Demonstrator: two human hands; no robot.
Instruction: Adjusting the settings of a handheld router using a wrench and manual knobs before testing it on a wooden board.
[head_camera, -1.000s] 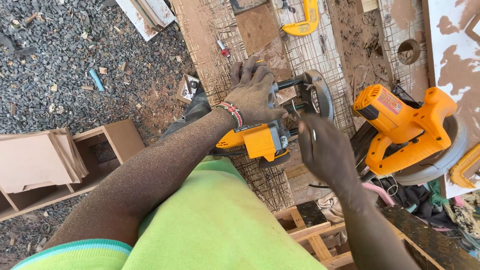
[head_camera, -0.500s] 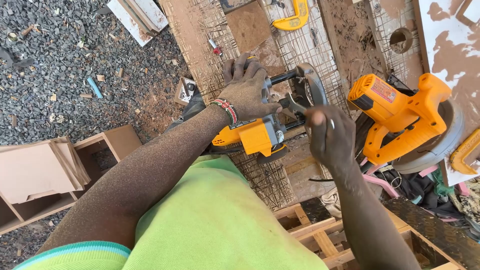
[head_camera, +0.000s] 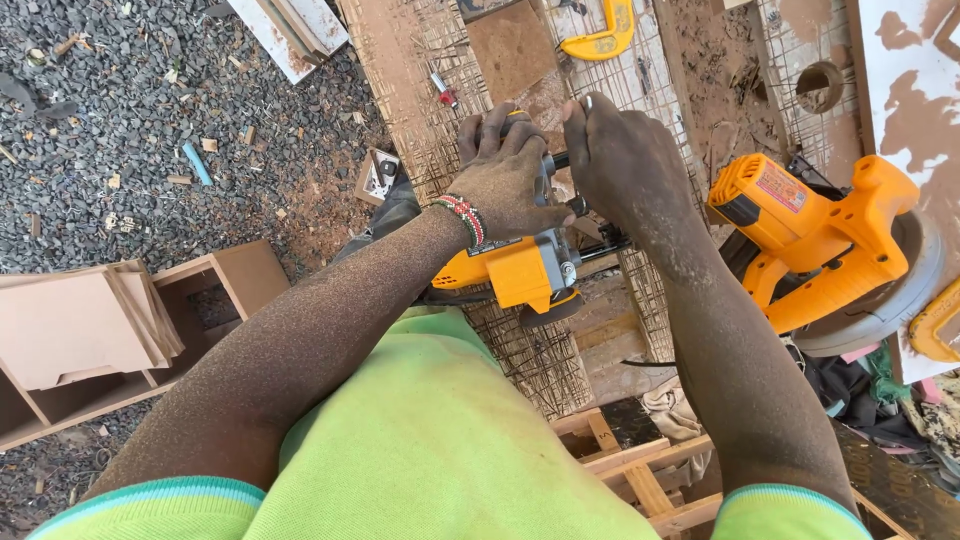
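i see my left hand (head_camera: 505, 175) wrapped over the top of a yellow power tool (head_camera: 520, 270), its grip closed on the tool's body, a beaded bracelet (head_camera: 462, 218) on the wrist. my right hand (head_camera: 625, 160) sits just beside it at the tool's far end, fingers curled down over the front part; its grip looks closed there, though i cannot tell exactly which piece it holds, since the hand hides it. the tool rests on the scored, sawdust-covered wooden table (head_camera: 420, 70), close to my body and near the table's edge. to the right, well apart from both hands, an orange circular saw (head_camera: 820, 240) lies on the table. a yellow curved handle (head_camera: 600, 40) lies farther up the table, with a small red-tipped tool (head_camera: 442, 88) near the left edge. on the gravel ground (head_camera: 120, 120) to the left stands a brown open wooden box (head_camera: 110, 330).
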